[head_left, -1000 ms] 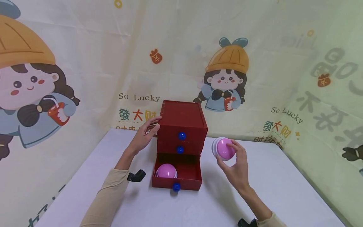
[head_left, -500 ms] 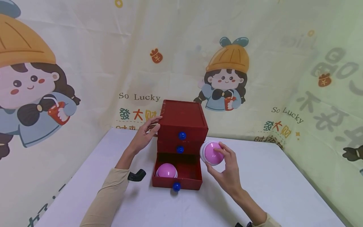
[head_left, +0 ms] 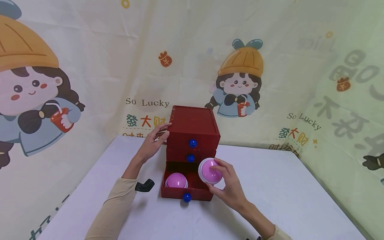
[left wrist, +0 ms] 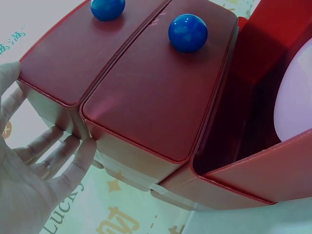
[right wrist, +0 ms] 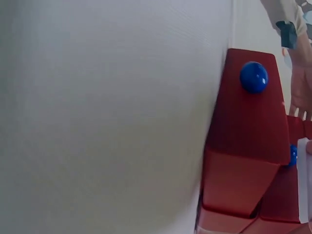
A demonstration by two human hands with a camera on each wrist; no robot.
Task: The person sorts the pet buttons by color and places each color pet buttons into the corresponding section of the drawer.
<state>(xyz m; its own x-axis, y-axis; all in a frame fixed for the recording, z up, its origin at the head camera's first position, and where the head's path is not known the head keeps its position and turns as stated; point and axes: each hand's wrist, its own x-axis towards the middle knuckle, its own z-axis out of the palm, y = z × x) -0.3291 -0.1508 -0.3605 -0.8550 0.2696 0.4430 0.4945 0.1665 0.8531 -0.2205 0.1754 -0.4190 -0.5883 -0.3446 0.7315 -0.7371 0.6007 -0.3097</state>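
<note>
A small red chest of drawers (head_left: 193,121) has blue round knobs, and its bottom drawer (head_left: 198,194) is pulled out. In that drawer's left side sits a round pink thing with a white rim (head_left: 176,180). My right hand (head_left: 231,188) pinches a second, matching pink round thing (head_left: 211,171) between thumb and fingers, over the drawer's right side; only its pale edge (right wrist: 304,180) shows in the right wrist view. With fingers fairly straight, my left hand (head_left: 153,145) rests on the chest's left side; in the left wrist view its fingertips (left wrist: 87,148) touch the side wall.
The chest stands on a white table (head_left: 270,186) in front of a printed cloth backdrop (head_left: 192,66). The middle drawer's blue knob (head_left: 190,158) and the bottom drawer's blue knob (head_left: 187,197) stick out forward. A black strap mount (head_left: 144,185) juts from the left wrist.
My right hand has carried the pink round thing leftward and down, from beside the chest to over the pulled-out drawer. My left hand has stayed on the chest's side.
</note>
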